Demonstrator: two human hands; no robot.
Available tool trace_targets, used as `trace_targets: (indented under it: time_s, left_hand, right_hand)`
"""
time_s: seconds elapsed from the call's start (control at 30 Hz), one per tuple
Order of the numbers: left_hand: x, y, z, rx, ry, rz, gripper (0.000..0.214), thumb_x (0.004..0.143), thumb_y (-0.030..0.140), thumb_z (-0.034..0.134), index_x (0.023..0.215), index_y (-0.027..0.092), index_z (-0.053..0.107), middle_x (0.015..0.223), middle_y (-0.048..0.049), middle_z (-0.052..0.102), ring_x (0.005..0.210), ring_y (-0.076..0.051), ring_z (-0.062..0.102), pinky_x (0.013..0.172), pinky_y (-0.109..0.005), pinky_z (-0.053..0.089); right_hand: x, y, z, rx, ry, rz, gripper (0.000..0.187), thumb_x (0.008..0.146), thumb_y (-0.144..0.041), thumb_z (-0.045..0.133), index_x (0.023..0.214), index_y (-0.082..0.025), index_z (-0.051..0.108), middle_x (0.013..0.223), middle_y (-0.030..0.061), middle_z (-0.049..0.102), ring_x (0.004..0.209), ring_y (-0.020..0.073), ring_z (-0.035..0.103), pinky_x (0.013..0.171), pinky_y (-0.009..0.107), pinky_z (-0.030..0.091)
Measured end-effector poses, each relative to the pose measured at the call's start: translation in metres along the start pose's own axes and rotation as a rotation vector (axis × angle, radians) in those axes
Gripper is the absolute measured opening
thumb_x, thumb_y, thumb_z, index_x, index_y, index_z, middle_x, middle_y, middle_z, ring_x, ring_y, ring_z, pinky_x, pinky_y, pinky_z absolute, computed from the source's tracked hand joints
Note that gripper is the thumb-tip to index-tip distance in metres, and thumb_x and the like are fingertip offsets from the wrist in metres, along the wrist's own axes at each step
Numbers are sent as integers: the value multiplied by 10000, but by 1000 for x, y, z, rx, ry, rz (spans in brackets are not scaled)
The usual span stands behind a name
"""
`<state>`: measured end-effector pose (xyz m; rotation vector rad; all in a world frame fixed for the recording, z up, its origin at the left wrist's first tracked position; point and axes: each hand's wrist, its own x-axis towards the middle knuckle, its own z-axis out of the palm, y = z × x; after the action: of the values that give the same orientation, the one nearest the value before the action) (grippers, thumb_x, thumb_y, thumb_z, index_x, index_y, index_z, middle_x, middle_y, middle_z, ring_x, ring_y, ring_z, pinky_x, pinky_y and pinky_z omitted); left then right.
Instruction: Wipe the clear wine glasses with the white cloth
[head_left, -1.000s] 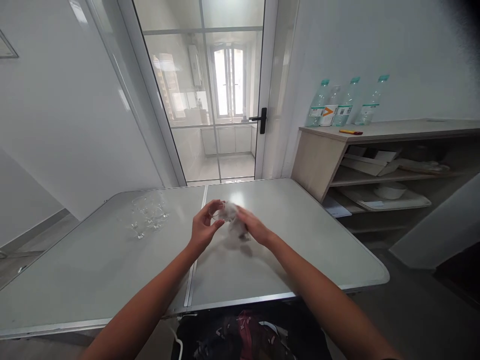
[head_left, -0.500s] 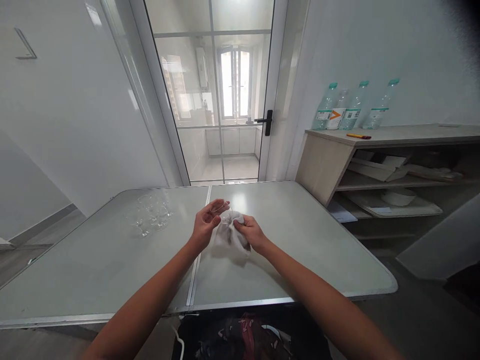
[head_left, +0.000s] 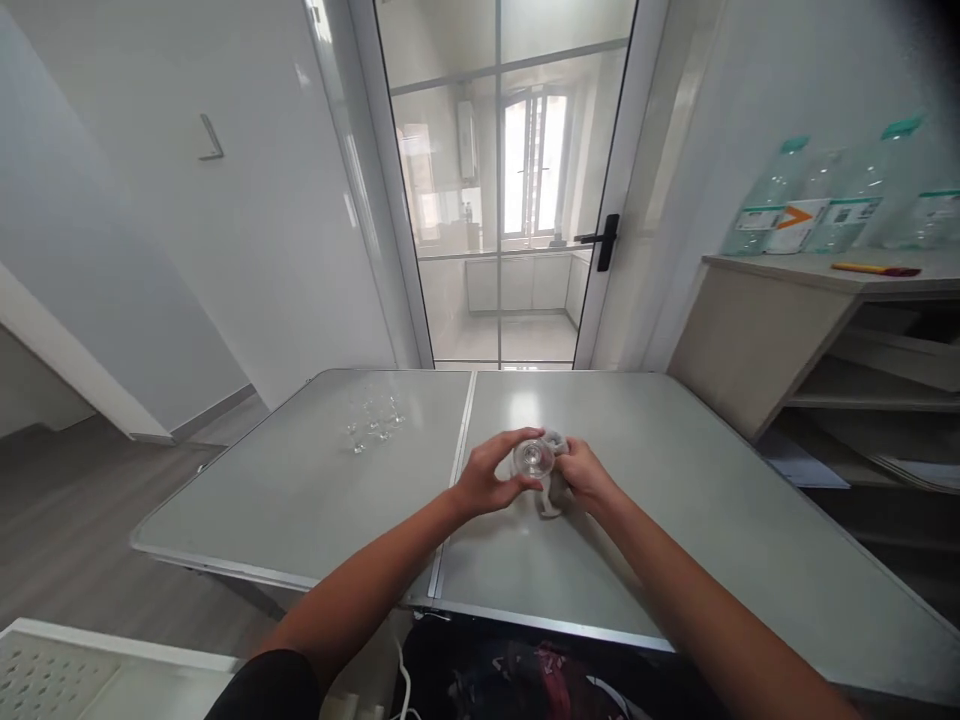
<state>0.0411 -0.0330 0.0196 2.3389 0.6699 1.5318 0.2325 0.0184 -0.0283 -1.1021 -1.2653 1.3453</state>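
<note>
My left hand [head_left: 499, 475] grips a small clear stemmed glass [head_left: 533, 458] by its sides, fingers on top and thumb below. The round end of the glass faces me. Close at its right, my right hand [head_left: 583, 468] is closed on a whitish cloth [head_left: 551, 497], which bunches against the glass and hangs below it. Both hands are over the table [head_left: 637, 560], right of its metal seam. Farther left, several clear glasses [head_left: 375, 420] stand together on the tabletop; their outlines are faint.
A shelf unit [head_left: 735, 340] at the right carries plastic bottles [head_left: 795, 215] and a yellow-red pen-like item [head_left: 875, 269]. Behind the table stands a glass door [head_left: 499, 220] with a black handle [head_left: 607, 242]. A white perforated basket [head_left: 112, 665] is at lower left.
The view has turned left, bringing the white basket into sight. The glass has been turned so its round end faces me; the cloth remains in my right hand.
</note>
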Motion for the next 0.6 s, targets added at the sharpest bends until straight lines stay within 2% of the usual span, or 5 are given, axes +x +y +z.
trace_targets:
  time_s: [0.1,0.2,0.27,0.43,0.6]
  left_hand:
    - [3,2,0,65,103,-65,620,807,374,798,1360,219,564,1273,-124,687,1182,-269,662,1050,-434,532]
    - [6,-5,-5,113,264,-178,601,789,379,814,1324,220,590,1250,-119,691,1127,-262,679,1007,-445,548]
    - [7,-12,-7,113,322,-265,587,771,388,827,1291,222,612,1222,-117,700,1072,-254,693,944,-438,573]
    - [4,-29,-6,25,350,-472,543,759,398,828,1231,208,636,1128,-112,725,996,-235,703,809,-391,603]
    - [0,-35,2,-20,301,-497,593,689,349,879,1219,222,645,1186,-105,713,1049,-240,686,871,-408,581]
  right_hand:
    - [-1,-6,-8,-309,196,-162,281,689,-411,718,784,-152,665,680,11,650,626,167,556,589,260,411]
    - [-10,-23,-13,-706,221,-394,235,837,-393,584,791,-180,673,703,16,650,668,170,557,642,262,411]
    - [-17,-31,-11,-861,93,-514,206,848,-267,525,934,-197,699,879,40,697,753,179,602,699,263,434]
    - [-28,-27,4,-1206,-386,-572,752,693,-64,497,1381,-359,562,1493,10,495,970,184,663,781,270,469]
    - [-31,-17,18,-1458,-528,-517,903,708,-76,502,1534,-412,361,1603,8,385,959,225,686,757,311,480]
